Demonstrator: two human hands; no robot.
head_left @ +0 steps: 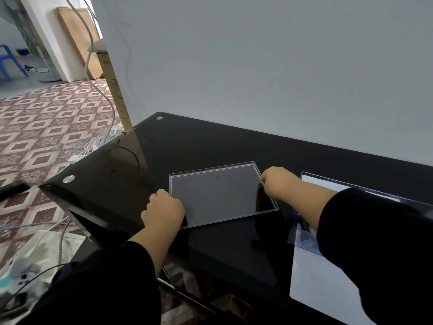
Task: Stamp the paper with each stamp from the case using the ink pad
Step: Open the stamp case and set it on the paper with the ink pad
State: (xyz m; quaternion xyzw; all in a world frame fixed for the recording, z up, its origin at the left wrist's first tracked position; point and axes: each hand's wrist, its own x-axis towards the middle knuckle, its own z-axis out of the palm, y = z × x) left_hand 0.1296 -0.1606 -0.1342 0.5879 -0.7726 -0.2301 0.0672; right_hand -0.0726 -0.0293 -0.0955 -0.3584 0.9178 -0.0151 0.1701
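Observation:
A clear plastic case lid (220, 193) lies flat on the black glass table (178, 146). My left hand (162, 211) grips its near left corner with curled fingers. My right hand (277, 181) pinches the lid's right edge near the far corner. To the right, the clear case base (307, 238) stands on a white sheet of paper (321, 285); my right forearm hides most of it. Something dark lies inside the base, too hidden to name. No ink pad shows.
The table's left edge drops to a patterned tile floor (46, 127) with white cables (98, 144) and a cloth bag (35, 254). A grey wall (257, 66) runs right behind the table. Cardboard leans in the far corner.

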